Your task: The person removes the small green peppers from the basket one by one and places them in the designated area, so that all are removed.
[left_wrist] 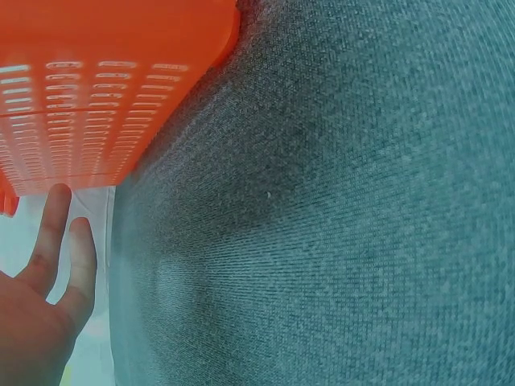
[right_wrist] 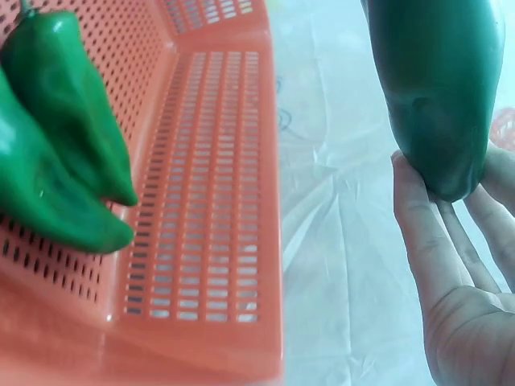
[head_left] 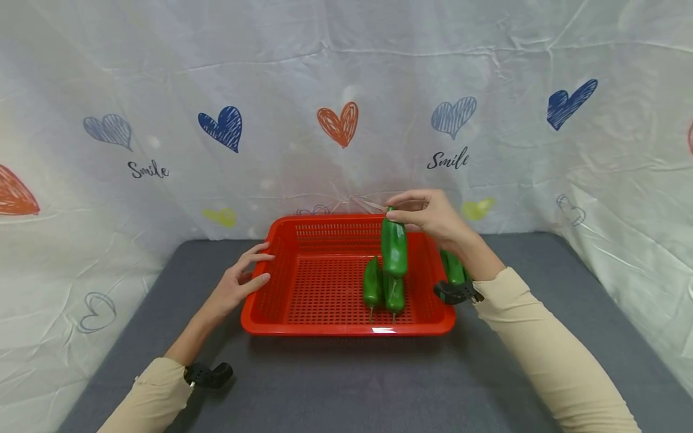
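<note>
My right hand (head_left: 438,219) pinches a long green pepper (head_left: 394,249) by its upper end and holds it above the right part of a red plastic basket (head_left: 346,330). Below it, two more green peppers lie side by side on the basket floor, the left pepper (head_left: 372,282) and the right pepper (head_left: 394,300), partly covered by the held one. The right wrist view shows the held pepper (right_wrist: 438,88) between fingertips and thumb, beyond the basket wall (right_wrist: 270,201). With fingers extended, my left hand (head_left: 233,288) rests at the basket's left rim.
Outside the basket's right wall, more green peppers (head_left: 453,267) lie on the dark grey tabletop (head_left: 346,385), partly hidden by my right forearm. Behind the table hangs a white cloth (head_left: 281,90) printed with hearts. A black strapped device (head_left: 208,375) sits on each wrist.
</note>
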`<control>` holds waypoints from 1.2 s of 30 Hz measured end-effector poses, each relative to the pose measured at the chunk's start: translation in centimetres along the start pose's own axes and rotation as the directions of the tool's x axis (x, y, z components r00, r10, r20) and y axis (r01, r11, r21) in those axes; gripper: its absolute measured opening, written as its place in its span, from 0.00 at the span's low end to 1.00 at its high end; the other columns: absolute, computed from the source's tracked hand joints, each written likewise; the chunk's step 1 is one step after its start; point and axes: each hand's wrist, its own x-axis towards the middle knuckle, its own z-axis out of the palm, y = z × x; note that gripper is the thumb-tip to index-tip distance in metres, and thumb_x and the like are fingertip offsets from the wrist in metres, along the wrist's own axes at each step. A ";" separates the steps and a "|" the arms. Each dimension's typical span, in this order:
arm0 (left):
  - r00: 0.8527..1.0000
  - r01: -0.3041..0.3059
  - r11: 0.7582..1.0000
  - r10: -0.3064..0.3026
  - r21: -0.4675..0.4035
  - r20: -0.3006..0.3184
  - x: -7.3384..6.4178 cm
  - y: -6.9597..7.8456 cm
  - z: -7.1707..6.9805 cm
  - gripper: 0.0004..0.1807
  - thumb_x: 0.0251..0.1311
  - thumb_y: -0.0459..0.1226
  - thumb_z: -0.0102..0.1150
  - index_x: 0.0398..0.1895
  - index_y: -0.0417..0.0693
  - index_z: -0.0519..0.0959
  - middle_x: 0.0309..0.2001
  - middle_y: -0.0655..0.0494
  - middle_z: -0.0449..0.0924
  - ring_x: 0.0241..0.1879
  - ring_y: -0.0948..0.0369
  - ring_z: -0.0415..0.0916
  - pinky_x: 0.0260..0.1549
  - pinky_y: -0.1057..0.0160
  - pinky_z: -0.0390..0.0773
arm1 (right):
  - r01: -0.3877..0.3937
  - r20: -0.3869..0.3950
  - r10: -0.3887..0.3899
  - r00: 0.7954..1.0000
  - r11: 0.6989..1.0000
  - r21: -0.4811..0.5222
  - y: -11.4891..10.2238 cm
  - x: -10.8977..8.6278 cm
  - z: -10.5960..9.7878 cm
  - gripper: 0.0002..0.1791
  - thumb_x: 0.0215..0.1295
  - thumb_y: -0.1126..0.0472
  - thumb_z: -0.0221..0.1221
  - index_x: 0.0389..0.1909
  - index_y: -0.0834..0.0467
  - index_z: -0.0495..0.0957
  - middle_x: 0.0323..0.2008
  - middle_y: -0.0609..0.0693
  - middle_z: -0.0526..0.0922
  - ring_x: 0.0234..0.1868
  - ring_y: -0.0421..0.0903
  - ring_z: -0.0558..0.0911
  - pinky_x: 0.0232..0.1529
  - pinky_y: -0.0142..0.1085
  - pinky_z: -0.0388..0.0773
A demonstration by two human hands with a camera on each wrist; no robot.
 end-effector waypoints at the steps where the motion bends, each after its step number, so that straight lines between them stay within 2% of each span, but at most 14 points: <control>1: 1.000 0.003 1.000 -0.003 0.002 0.000 0.0 0.0 0.0 0.22 0.71 0.28 0.57 0.67 0.39 0.72 0.77 0.49 0.54 0.64 0.53 0.65 0.49 0.65 0.76 | -0.001 -0.006 0.001 1.000 1.000 -0.004 0.1 -0.1 -0.2 0.15 0.63 0.62 0.71 0.51 0.59 0.86 0.53 0.59 0.84 0.53 0.53 0.81 0.50 0.47 0.79; 7: 1.000 0.006 1.000 -0.006 0.000 0.000 -0.1 0.0 -0.1 0.22 0.71 0.29 0.57 0.67 0.40 0.72 0.77 0.49 0.54 0.60 0.50 0.69 0.47 0.64 0.77 | -0.001 -0.031 0.003 1.000 0.999 0.045 0.4 -0.7 -1.5 0.15 0.63 0.66 0.70 0.51 0.63 0.85 0.51 0.61 0.84 0.53 0.53 0.82 0.49 0.45 0.80; 12: 1.000 0.006 1.000 -0.006 -0.001 0.001 -0.1 0.0 -0.1 0.22 0.71 0.29 0.57 0.67 0.40 0.72 0.77 0.50 0.55 0.58 0.49 0.71 0.47 0.63 0.78 | -0.015 -0.033 0.018 0.999 0.996 0.085 0.5 -1.5 -3.3 0.16 0.65 0.68 0.68 0.53 0.66 0.83 0.48 0.56 0.86 0.54 0.52 0.81 0.50 0.44 0.79; 15: 1.000 0.011 1.000 -0.011 -0.007 0.002 0.0 0.1 0.0 0.22 0.71 0.29 0.57 0.67 0.40 0.72 0.77 0.49 0.55 0.56 0.50 0.73 0.47 0.63 0.78 | -0.032 -0.046 0.036 0.998 0.997 0.075 0.8 -2.0 -4.4 0.16 0.66 0.68 0.67 0.54 0.65 0.83 0.46 0.52 0.87 0.54 0.51 0.81 0.50 0.43 0.78; 23: 1.000 -0.002 1.000 0.002 -0.027 0.009 -0.1 0.4 0.0 0.22 0.71 0.27 0.56 0.67 0.37 0.72 0.77 0.45 0.54 0.53 0.45 0.75 0.45 0.63 0.79 | -0.036 -0.062 0.040 0.997 0.997 0.070 1.6 -3.5 -6.7 0.18 0.66 0.67 0.68 0.55 0.68 0.81 0.47 0.55 0.87 0.51 0.49 0.82 0.49 0.39 0.78; 30: 1.000 -0.018 1.000 0.018 -0.010 0.005 -0.1 0.3 0.1 0.22 0.71 0.27 0.56 0.67 0.37 0.72 0.77 0.45 0.54 0.57 0.50 0.72 0.46 0.64 0.78 | -0.073 -0.132 0.073 0.989 0.997 0.006 2.7 -4.7 -8.4 0.19 0.66 0.64 0.68 0.56 0.66 0.81 0.49 0.57 0.86 0.51 0.49 0.83 0.48 0.38 0.79; 36: 1.000 -0.015 1.000 0.016 -0.012 0.006 0.0 0.2 0.0 0.22 0.71 0.27 0.56 0.67 0.37 0.72 0.77 0.45 0.54 0.56 0.49 0.73 0.45 0.64 0.78 | -0.076 -0.144 0.080 0.986 0.997 0.032 3.7 -5.6 -9.7 0.20 0.66 0.66 0.68 0.57 0.69 0.80 0.49 0.56 0.86 0.51 0.49 0.83 0.48 0.37 0.80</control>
